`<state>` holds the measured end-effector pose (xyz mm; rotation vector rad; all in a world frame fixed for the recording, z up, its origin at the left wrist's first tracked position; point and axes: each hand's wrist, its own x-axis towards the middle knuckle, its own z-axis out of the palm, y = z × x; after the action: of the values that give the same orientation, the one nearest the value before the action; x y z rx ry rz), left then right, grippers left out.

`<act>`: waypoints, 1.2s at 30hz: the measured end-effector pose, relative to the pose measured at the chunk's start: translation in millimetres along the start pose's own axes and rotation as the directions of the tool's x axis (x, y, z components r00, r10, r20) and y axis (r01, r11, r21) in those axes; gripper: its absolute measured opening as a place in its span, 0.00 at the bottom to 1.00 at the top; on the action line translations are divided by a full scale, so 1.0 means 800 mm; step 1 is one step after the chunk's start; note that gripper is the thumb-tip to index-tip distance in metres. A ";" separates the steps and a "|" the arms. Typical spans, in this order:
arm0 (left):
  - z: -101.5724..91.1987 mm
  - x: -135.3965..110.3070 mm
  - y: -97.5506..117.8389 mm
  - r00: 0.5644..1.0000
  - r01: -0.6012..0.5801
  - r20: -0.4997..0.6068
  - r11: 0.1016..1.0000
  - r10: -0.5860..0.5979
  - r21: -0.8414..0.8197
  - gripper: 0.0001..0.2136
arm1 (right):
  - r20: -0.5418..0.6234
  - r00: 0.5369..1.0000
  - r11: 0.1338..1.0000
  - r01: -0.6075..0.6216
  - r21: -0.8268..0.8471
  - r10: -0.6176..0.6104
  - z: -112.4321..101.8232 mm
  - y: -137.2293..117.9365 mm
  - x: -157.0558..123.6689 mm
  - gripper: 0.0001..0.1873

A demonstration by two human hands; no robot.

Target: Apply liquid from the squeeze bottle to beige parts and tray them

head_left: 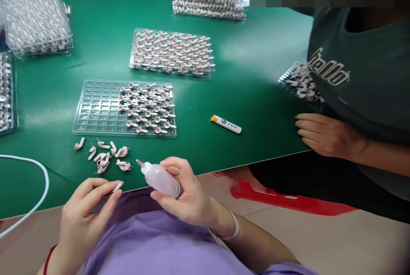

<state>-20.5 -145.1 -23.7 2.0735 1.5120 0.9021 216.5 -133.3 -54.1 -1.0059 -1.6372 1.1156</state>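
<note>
Left hand (83, 213): pinches white part (118, 186), its long axis pointing rightward.
Right hand (192, 196): grips squeeze bottle (161, 179), nozzle angled leftward, near the part.

One squeeze bottle (162, 179) in the right hand (188, 198), one white piece (117, 186) in the left hand (83, 215). Just beyond the left hand lie perhaps ten loose pieces (104, 155), overlapping. Farther out are one yellow-capped tube (226, 124) and seven trays (96, 108).

Head view, close above, facing forward-down over green table (243, 95)
</note>
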 end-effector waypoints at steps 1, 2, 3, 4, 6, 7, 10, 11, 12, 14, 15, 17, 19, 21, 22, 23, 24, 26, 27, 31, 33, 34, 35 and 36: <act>0.002 -0.005 -0.004 0.995 -0.078 -0.052 0.992 0.083 0.097 0.09 | -0.019 0.998 0.997 0.060 -0.055 -0.061 0.002 0.001 -0.003 0.26; 0.004 -0.010 -0.009 0.984 -0.142 -0.080 0.972 0.159 0.186 0.12 | -0.023 0.992 0.986 0.120 -0.115 -0.123 0.003 0.002 -0.004 0.25; 0.006 -0.013 -0.013 0.971 -0.193 -0.085 0.946 0.222 0.260 0.14 | -0.013 0.983 0.969 0.178 -0.172 -0.182 0.004 0.003 -0.005 0.24; 0.008 -0.016 -0.016 0.961 -0.230 -0.078 0.921 0.266 0.314 0.16 | 0.006 0.972 0.949 0.231 -0.217 -0.235 0.004 0.004 -0.005 0.23; 0.011 -0.020 -0.021 0.950 -0.262 -0.063 0.891 0.306 0.370 0.18 | 0.041 0.951 0.915 0.307 -0.261 -0.307 0.004 0.006 -0.004 0.23; 0.012 -0.021 -0.022 0.949 -0.263 -0.063 0.887 0.309 0.379 0.18 | 0.052 0.944 0.904 0.328 -0.274 -0.327 0.004 0.007 -0.003 0.23; 0.014 -0.022 -0.022 0.951 -0.252 -0.076 0.892 0.301 0.375 0.18 | 0.076 0.935 0.886 0.353 -0.301 -0.346 0.005 0.010 -0.004 0.24; 0.015 -0.021 -0.021 0.951 -0.250 -0.079 0.894 0.299 0.371 0.18 | 0.082 0.934 0.882 0.355 -0.309 -0.348 0.005 0.010 -0.004 0.24; 0.016 -0.021 -0.021 0.951 -0.250 -0.082 0.896 0.299 0.367 0.18 | 0.085 0.933 0.878 0.358 -0.317 -0.350 0.005 0.011 -0.005 0.24; 0.017 -0.021 -0.020 0.952 -0.250 -0.079 0.898 0.297 0.362 0.18 | 0.087 0.932 0.873 0.361 -0.328 -0.353 0.005 0.011 -0.005 0.24; 0.017 -0.020 -0.020 0.953 -0.247 -0.080 0.899 0.294 0.361 0.18 | 0.088 0.931 0.870 0.363 -0.334 -0.355 0.005 0.011 -0.005 0.24; 0.018 -0.020 -0.020 0.954 -0.239 -0.081 0.900 0.287 0.365 0.18 | 0.090 0.928 0.863 0.369 -0.345 -0.361 0.006 0.011 -0.005 0.24; 0.018 -0.020 -0.019 0.955 -0.233 -0.087 0.899 0.283 0.371 0.18 | 0.090 0.927 0.859 0.372 -0.352 -0.364 0.006 0.011 -0.004 0.24; 0.018 -0.020 -0.019 0.954 -0.231 -0.094 0.898 0.284 0.374 0.18 | 0.089 0.928 0.859 0.368 -0.355 -0.361 0.006 0.011 -0.004 0.24; 0.018 -0.020 -0.019 0.954 -0.230 -0.096 0.898 0.284 0.376 0.18 | 0.088 0.929 0.861 0.365 -0.355 -0.358 0.006 0.011 -0.004 0.24; 0.018 -0.020 -0.019 0.954 -0.227 -0.098 0.898 0.283 0.377 0.18 | 0.086 0.930 0.863 0.363 -0.352 -0.357 0.006 0.012 -0.005 0.25; 0.018 -0.021 -0.019 0.955 -0.224 -0.097 0.898 0.279 0.378 0.18 | 0.086 0.931 0.865 0.362 -0.348 -0.355 0.006 0.012 -0.005 0.25; 0.018 -0.022 -0.019 0.959 -0.216 -0.093 0.900 0.269 0.379 0.18 | 0.087 0.933 0.870 0.358 -0.338 -0.350 0.005 0.012 -0.005 0.27; 0.018 -0.022 -0.019 0.961 -0.211 -0.090 0.901 0.262 0.379 0.18 | 0.090 0.934 0.874 0.355 -0.332 -0.345 0.005 0.012 -0.005 0.27; 0.017 -0.023 -0.018 0.964 -0.203 -0.089 0.905 0.253 0.375 0.19 | 0.098 0.939 0.881 0.342 -0.326 -0.328 0.005 0.011 -0.004 0.29; 0.017 -0.023 -0.019 0.963 -0.201 -0.095 0.906 0.253 0.372 0.19 | 0.097 0.939 0.881 0.343 -0.327 -0.330 0.005 0.011 -0.005 0.30; 0.017 -0.023 -0.019 0.963 -0.201 -0.094 0.906 0.252 0.372 0.18 | 0.095 0.939 0.880 0.343 -0.328 -0.331 0.005 0.011 -0.005 0.30; 0.017 -0.023 -0.019 0.964 -0.201 -0.092 0.906 0.251 0.372 0.18 | 0.094 0.939 0.880 0.343 -0.328 -0.331 0.005 0.012 -0.005 0.30; 0.017 -0.023 -0.019 0.963 -0.205 -0.088 0.905 0.255 0.373 0.19 | 0.095 0.940 0.880 0.341 -0.329 -0.329 0.006 0.013 -0.005 0.30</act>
<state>-24.6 -156.9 -48.1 2.5467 1.6256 0.9184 214.8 -135.7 -65.6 -0.8694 -1.9902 0.6313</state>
